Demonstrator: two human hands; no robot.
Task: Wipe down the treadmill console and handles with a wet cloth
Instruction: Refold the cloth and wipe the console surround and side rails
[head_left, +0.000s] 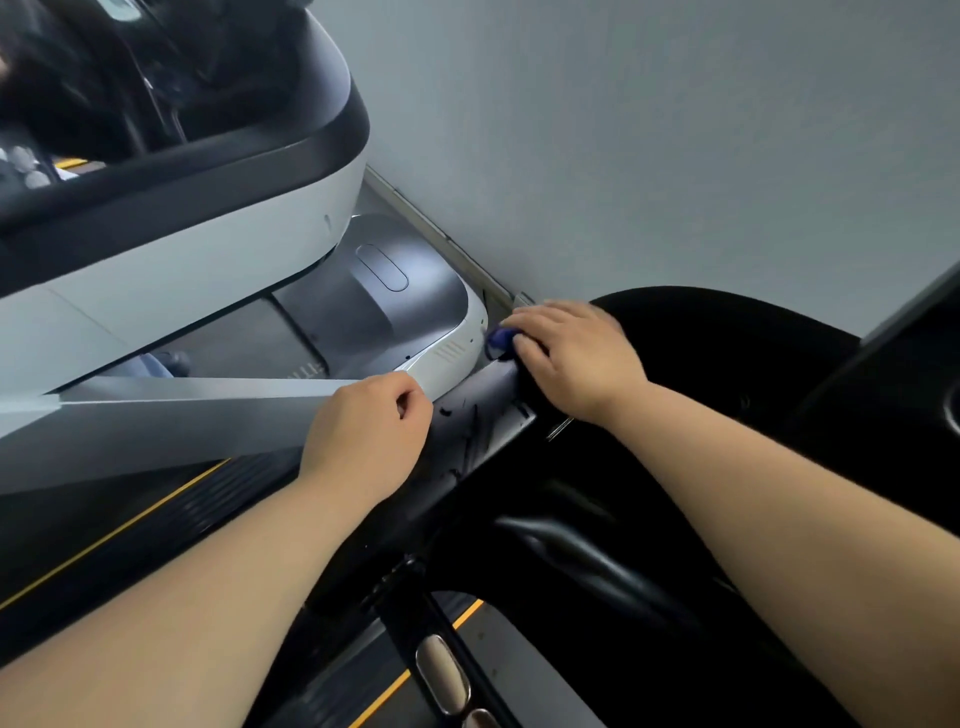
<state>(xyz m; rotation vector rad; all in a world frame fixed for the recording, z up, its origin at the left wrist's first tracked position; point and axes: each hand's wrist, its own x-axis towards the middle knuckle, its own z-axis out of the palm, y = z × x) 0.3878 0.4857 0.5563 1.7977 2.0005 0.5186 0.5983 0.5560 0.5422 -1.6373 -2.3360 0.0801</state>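
Note:
My right hand (574, 353) lies over a small blue cloth (501, 338) at the far end of the treadmill's dark side rail (478, 415); only a bit of the cloth shows under the fingers. My left hand (369, 436) rests on the same rail nearer to me, its fingers curled inward with nothing visible in them. The black handle frame (701, 322) curves round behind the right hand. A metal pulse-grip sensor (441, 675) sits on the black handlebar at the bottom. The neighbouring treadmill's white and black console (208, 208) fills the upper left.
A grey wall (675, 130) stands close on the right, meeting the floor just beyond the right hand. The neighbouring treadmill's grey motor cover (395, 291) lies between the console and the rail. A yellow-edged side strip (104, 545) runs at the lower left.

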